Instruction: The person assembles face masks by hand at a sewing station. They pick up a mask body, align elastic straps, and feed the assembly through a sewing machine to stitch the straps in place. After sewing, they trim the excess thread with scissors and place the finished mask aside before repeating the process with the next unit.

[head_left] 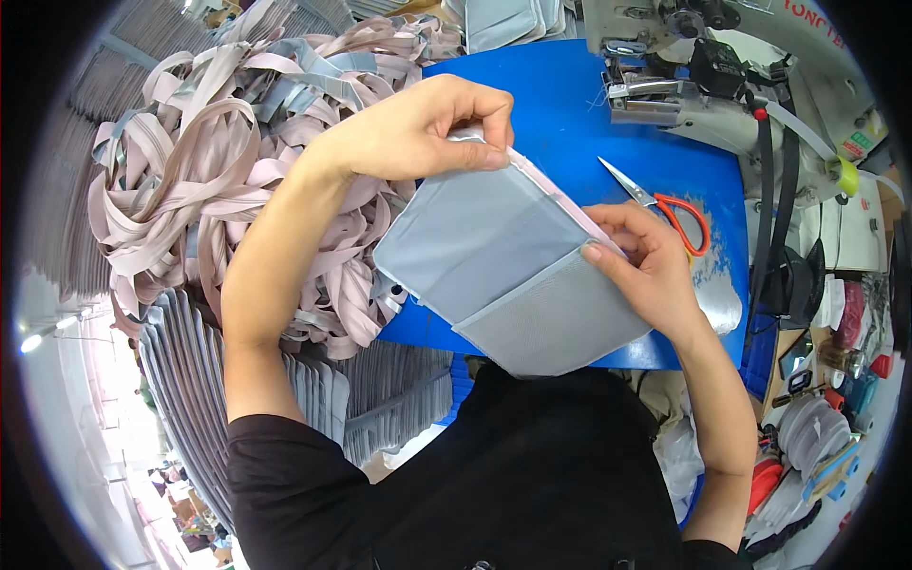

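Note:
A grey-blue fabric panel [494, 247] with a mesh pocket and a pink zipper strip along one edge is held tilted over the blue worktop [560, 104]. My left hand [456, 128] pinches its upper corner at the strip, fingers curled. Lower on the same edge, my right hand [636, 261] grips it with the thumb on the front and fingers behind. Orange-handled scissors [681, 216] lie on the worktop just beyond my right hand.
A tangled heap of pink and grey zipper tape [204, 180] covers the left side. An industrial sewing machine [698, 71] occupies the upper right. Grey panel stacks [190, 370] stand at lower left. Assorted spools and supplies [812, 427] crowd the far right.

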The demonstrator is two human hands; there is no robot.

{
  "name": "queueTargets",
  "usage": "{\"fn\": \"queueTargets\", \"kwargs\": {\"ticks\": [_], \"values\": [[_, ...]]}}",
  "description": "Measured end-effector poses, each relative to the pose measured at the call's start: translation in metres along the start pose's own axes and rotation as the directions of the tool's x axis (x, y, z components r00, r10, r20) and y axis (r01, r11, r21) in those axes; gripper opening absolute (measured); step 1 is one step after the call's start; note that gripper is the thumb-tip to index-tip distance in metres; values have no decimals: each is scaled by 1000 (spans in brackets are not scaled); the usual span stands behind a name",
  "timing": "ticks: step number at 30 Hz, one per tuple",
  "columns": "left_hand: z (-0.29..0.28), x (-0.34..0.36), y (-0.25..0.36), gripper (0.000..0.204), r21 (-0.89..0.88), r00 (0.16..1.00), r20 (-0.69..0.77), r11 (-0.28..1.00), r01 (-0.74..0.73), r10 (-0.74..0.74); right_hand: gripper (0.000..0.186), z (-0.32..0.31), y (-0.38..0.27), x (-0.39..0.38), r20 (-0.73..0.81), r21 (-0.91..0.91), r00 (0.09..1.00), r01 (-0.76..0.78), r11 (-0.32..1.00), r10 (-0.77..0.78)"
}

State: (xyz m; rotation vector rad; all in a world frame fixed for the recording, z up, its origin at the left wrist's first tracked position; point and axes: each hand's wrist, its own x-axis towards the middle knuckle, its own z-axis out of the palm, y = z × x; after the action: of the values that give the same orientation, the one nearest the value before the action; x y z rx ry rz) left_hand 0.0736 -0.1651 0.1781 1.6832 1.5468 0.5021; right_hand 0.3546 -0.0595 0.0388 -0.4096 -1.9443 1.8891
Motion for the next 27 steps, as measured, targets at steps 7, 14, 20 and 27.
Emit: {"fn": "queueTargets", "kwargs": {"ticks": [7,14,20,27], "values": [[3,-3,-3,20,7,992,-117,999,-42,42,24,-1,-3,-1,-8,-62,1000,1,998,-2],[3,-6,2,19,12,984,-175,999,-32,33,21,0,-8,-1,-32,-98,999,11,995,-14],[4,-5,3,20,32,976,-213,999,-32,38,20,0,-13,-1,-42,-129,999,12,992,-17],[6,6,0,17,74,959,-275,996,-54,72,15,-4,-10,3,-20,-17,998,-58,998,57]]}}
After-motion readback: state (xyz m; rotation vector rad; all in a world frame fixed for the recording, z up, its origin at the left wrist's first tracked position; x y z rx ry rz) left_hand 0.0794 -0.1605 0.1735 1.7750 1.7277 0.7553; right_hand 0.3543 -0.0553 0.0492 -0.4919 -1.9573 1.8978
